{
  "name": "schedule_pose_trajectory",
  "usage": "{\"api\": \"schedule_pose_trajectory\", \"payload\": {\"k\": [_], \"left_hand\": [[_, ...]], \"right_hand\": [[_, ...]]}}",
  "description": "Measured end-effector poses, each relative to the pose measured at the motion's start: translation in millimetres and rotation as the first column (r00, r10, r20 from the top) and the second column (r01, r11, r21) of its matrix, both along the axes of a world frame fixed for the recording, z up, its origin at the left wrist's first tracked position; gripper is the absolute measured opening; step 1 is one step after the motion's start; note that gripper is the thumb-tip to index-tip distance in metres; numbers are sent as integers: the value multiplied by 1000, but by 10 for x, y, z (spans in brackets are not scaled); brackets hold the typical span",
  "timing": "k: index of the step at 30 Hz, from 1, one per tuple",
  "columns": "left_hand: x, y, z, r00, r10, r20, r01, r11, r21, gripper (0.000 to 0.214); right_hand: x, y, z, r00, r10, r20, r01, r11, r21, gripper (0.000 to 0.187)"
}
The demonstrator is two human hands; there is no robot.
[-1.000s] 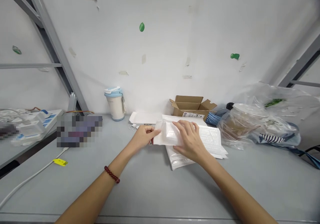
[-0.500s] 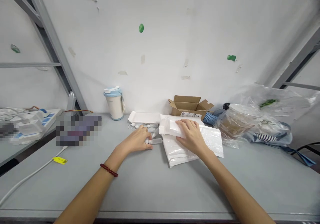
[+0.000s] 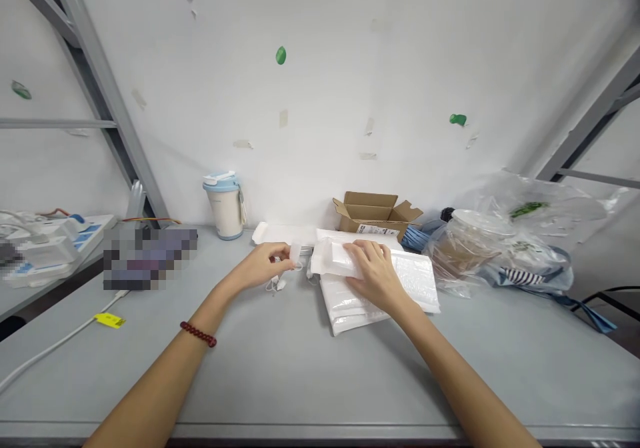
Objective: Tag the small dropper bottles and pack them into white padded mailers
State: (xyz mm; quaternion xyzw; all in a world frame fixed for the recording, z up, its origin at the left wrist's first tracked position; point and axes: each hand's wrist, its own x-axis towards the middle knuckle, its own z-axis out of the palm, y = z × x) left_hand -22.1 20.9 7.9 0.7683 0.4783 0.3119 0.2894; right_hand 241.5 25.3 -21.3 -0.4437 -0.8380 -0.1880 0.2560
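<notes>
My left hand [image 3: 265, 265] pinches a small whitish translucent piece [image 3: 296, 253] between thumb and fingers, just above the table. Under that hand lie small white corded items [image 3: 274, 284], partly hidden and too small to name. My right hand [image 3: 376, 273] is closed round a small white padded envelope [image 3: 326, 258], its open end toward the left hand. Beneath this envelope are larger white bubble mailers [image 3: 413, 278], stacked flat. Behind the left hand a long white envelope [image 3: 280, 233] lies against the wall.
An open cardboard box [image 3: 373, 211] stands at the back, with a bagged container [image 3: 465, 241] right of it. A cream tumbler [image 3: 225, 208] with a blue lid is at the back left. Further left are a blurred phone-like object [image 3: 155, 258], a white cable [image 3: 60, 345] and a power strip [image 3: 93, 231].
My left hand has lifted off the small items on the table, raising the pinched piece toward the envelope. My right hand keeps its grip on the small envelope.
</notes>
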Motion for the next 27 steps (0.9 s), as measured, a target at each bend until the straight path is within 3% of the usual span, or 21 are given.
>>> {"api": "schedule_pose_trajectory", "payload": {"k": [3, 7, 11, 14, 16, 18, 22, 25, 27], "left_hand": [[65, -10, -43, 1000, -24, 9, 24, 1000, 9, 21], [247, -33, -144, 999, 34, -21, -30, 990, 140, 26], [398, -84, -150, 969, 24, 248, -31, 999, 26, 42], [375, -90, -93, 926, 81, 369, -79, 997, -19, 39], [298, -62, -82, 938, 189, 289, -198, 980, 0, 33], [213, -18, -125, 961, 255, 111, -256, 967, -2, 28], [147, 49, -319, 976, 102, -193, -141, 968, -206, 28], [166, 56, -401, 974, 95, -207, -130, 978, -164, 26], [167, 43, -371, 983, 84, -166, -116, 973, -198, 27]], "right_hand": [[-8, -2, -8, 1000, 3, 22, -3, 1000, 8, 46], [-26, 2, -35, 999, 34, 18, -34, 999, 38, 46], [-49, -10, -43, 997, 70, 25, -71, 996, 45, 46], [-44, -19, -27, 999, 44, 18, -45, 998, 35, 46], [-29, -17, -15, 1000, 12, 9, -13, 999, 32, 47], [-14, -9, -11, 1000, -13, -5, 14, 999, 33, 48], [-11, 7, -33, 999, -30, -25, 30, 999, 15, 46], [-23, 6, -48, 1000, -13, -27, 13, 1000, -3, 45], [-28, 1, -47, 1000, -9, -23, 9, 1000, -8, 46]]}}
